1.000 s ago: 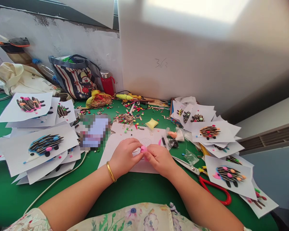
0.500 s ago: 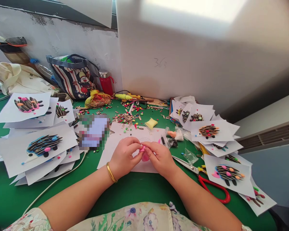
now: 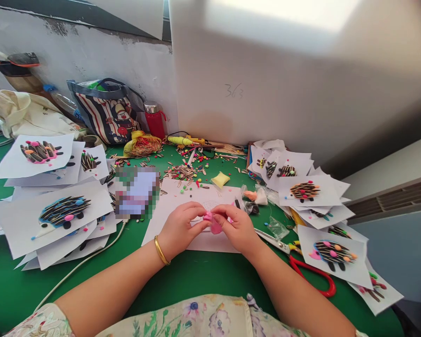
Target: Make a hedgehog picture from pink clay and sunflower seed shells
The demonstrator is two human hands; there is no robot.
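Note:
Between my fingertips is a lump of pink modelling clay (image 3: 215, 226), over a white sheet of paper (image 3: 161, 224) on the green table. My left hand (image 3: 182, 229) pinches its left end with thumb and forefinger. From the other side my right hand (image 3: 235, 229) pinches it too, its lower fingers curled under. The sheet bears a faint drawing, partly hidden by my hands. Several small beads and a sunflower seed lie on its far part. A yellow clay packet (image 3: 220, 179) rests at the sheet's far edge.
Red-handled scissors (image 3: 312, 276) lie right of my right hand. Stacks of seed hedgehog pictures stand left (image 3: 101, 196) and right (image 3: 358, 236). A phone (image 3: 138, 192) with a white cable, scattered sunflower seeds (image 3: 182, 172), a red bottle (image 3: 155, 122) and a striped bag (image 3: 107, 114) are beyond.
My right hand has shifted slightly, and its fingers have opened a little around the clay. More of the pink clay shows between the hands. The table things have stayed put.

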